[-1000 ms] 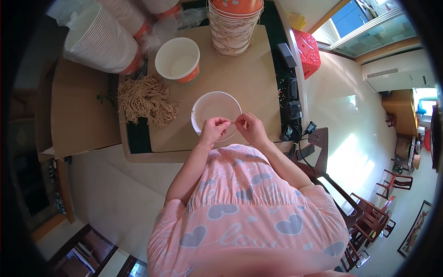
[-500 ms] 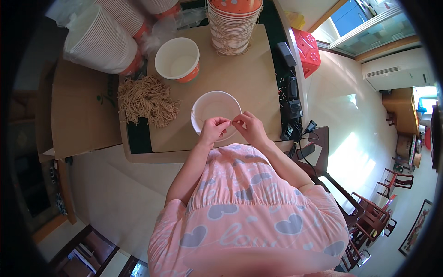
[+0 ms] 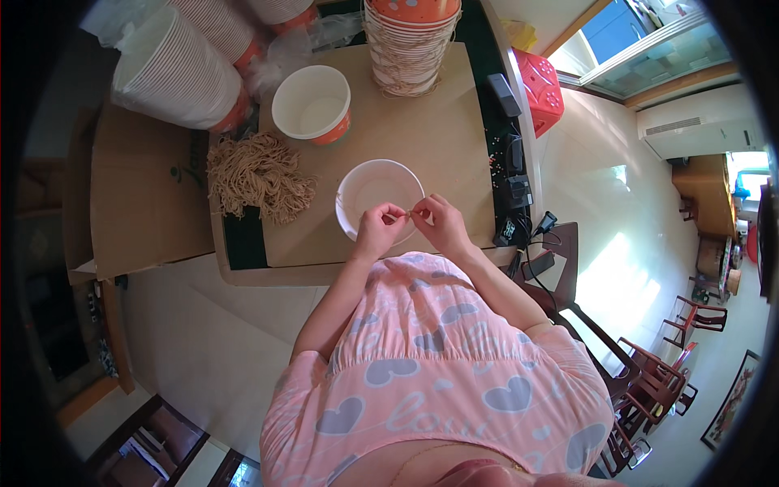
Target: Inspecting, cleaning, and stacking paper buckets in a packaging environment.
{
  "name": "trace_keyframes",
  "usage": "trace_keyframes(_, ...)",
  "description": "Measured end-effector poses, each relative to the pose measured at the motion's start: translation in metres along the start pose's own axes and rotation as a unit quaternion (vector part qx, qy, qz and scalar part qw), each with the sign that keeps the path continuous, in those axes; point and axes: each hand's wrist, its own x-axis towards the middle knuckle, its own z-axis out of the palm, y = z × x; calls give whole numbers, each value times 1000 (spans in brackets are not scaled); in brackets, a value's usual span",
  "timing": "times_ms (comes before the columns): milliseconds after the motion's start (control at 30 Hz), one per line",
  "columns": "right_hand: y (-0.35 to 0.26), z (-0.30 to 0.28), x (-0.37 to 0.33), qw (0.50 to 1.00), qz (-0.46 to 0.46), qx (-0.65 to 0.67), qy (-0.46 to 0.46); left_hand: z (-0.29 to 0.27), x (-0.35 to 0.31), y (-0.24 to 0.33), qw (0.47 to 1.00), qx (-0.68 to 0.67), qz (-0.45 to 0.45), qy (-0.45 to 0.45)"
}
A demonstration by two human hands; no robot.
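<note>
A white paper tub (image 3: 369,188) stands on the cardboard sheet in front of me. Over its near right rim, both hands meet with pinched fingertips. My left hand (image 3: 378,230) and my right hand (image 3: 441,226) hold a thin tan string (image 3: 409,213) between them, of which only a tiny bit shows. Whether it runs around the tub I cannot tell. A loose heap of tan string (image 3: 261,177) lies to the left. Behind it stands another tub (image 3: 312,104), white inside with an orange outside. At the back, a stack of tubs (image 3: 408,53) has many strands of string around it.
Tall stacks of white tubs (image 3: 174,75) in clear plastic fill the back left, above an open cardboard box (image 3: 146,195). Black power adapters (image 3: 516,191) and cables line the table's right edge. Beyond are a red stool (image 3: 539,93) and a dark chair (image 3: 560,260).
My fingertips have drawn slightly apart, and a bit of string shows between them. The left hand has turned a little. The tubs and string heap have not moved.
</note>
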Motion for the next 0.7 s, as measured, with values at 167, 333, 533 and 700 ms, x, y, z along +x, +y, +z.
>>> trace_keyframes(167,2,1,-1,1000,-5,-14,8,2,1,-5,997,-79,19,-14)
trace_keyframes(333,4,0,0,1000,9,6,8,1,1,3,985,-165,-39,-20)
trace_keyframes(533,3,0,0,1000,3,1,1,1,1,-2,998,-54,-17,-19)
trace_keyframes(700,0,-2,1,1000,20,0,-16,0,0,-3,999,-45,14,-13)
